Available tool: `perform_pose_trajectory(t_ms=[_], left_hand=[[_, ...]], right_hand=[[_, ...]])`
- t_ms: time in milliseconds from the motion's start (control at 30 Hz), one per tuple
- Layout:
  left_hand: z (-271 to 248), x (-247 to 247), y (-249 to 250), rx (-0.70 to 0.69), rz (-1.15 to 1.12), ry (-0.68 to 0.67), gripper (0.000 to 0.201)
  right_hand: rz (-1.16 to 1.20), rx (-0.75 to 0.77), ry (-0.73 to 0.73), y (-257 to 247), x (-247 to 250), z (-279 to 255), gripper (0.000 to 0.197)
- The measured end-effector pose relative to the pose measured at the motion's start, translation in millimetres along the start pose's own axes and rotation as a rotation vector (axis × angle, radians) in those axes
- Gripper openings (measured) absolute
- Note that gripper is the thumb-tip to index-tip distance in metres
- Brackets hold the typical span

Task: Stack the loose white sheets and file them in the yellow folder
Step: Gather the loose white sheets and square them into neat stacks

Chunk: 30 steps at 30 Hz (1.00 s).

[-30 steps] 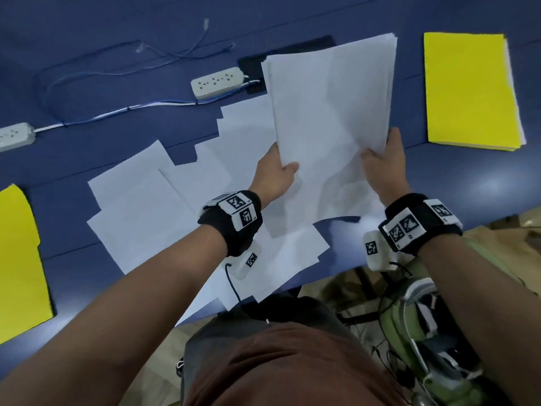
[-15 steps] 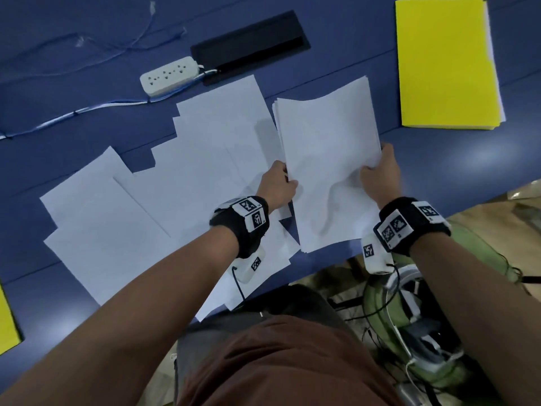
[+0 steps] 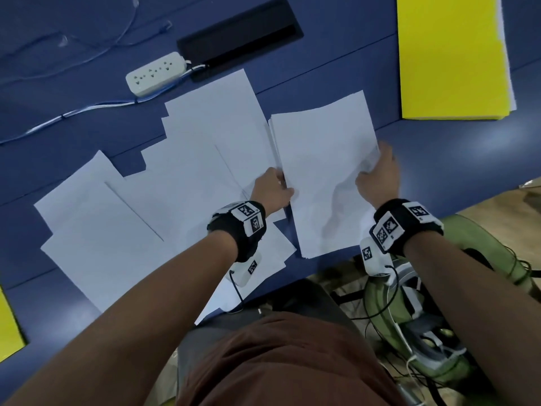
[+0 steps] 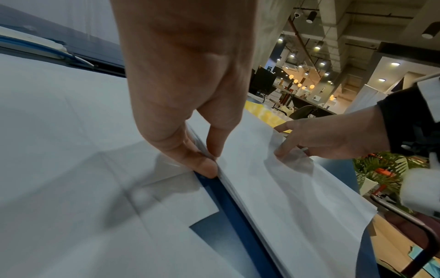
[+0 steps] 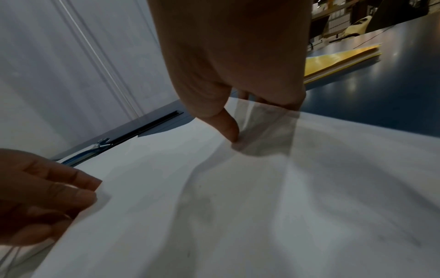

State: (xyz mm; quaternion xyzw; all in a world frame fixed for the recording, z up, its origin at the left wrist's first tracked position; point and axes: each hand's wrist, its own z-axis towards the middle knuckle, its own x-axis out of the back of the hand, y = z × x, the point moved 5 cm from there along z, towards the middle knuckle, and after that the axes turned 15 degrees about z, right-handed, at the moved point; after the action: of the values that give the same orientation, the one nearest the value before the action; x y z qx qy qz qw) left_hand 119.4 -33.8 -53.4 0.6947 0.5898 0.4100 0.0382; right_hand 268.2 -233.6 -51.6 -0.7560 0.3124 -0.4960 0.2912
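A stack of white sheets (image 3: 325, 171) lies low over the blue table's near edge, held from both sides. My left hand (image 3: 273, 191) pinches its left edge, thumb on top and fingers beneath (image 4: 207, 165). My right hand (image 3: 377, 174) pinches the right edge, thumb (image 5: 228, 129) pressing the top sheet, the other fingers under the paper. The sheet bulges between the hands. Several loose white sheets (image 3: 140, 200) lie scattered to the left. The yellow folder (image 3: 450, 54) lies shut at the far right, also seen in the right wrist view (image 5: 338, 60).
A white power strip (image 3: 155, 71) with blue cable and a black cable slot (image 3: 240, 36) lie beyond the sheets. Another yellow folder (image 3: 8, 326) shows at the left edge. A green bag (image 3: 439, 317) sits on the floor below the table's edge.
The stack, held up tilted a second ago, has come down toward the table and nearer to me. Both hands kept their hold on its edges.
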Motion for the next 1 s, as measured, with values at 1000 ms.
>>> perform_pose_trajectory(t_ms=[1000], left_hand=[[-94.7,187.3,-260.8,0.256,-0.053,0.441,0.016]], right_hand=[[0.021,0.271,-0.535,-103.8,-196.3,-136.6,0.033]])
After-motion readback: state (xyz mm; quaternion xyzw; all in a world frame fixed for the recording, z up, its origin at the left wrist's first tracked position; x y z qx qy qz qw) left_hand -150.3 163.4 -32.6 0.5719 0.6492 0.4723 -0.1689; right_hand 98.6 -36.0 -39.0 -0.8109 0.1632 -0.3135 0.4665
